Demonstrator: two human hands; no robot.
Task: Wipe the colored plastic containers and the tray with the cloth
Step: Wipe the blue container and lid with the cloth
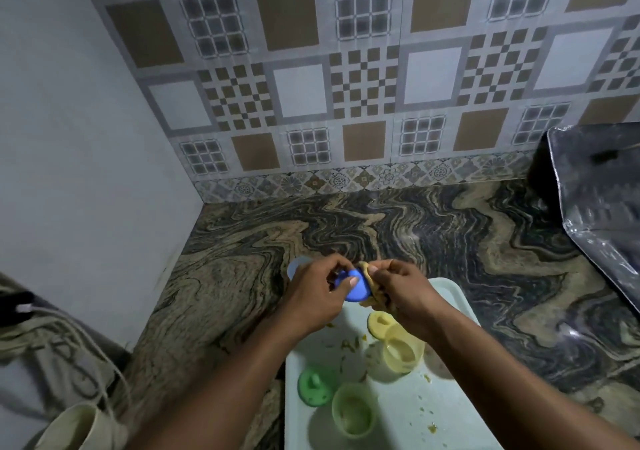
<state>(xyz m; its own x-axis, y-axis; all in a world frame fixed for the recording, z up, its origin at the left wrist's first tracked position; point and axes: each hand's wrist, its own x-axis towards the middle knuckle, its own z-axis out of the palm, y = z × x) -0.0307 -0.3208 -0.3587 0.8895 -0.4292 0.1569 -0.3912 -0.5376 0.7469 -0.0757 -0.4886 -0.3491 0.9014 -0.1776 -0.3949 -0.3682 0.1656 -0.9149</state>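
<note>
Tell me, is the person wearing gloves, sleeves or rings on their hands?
No gloves. The left hand and the right hand are both bare, and so are both forearms all the way down to the picture's bottom edge, so no sleeves show. I see no rings, watch or bangles. The one thumbnail that shows on the left hand looks short and unpainted.

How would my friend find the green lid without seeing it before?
Find the pale tray on the swirly stone counter. Near its left edge, beside the green cup, lies the green lid. It is flat and knobbed, unlike the hollow cup, and green, unlike the yellow lid.
</note>
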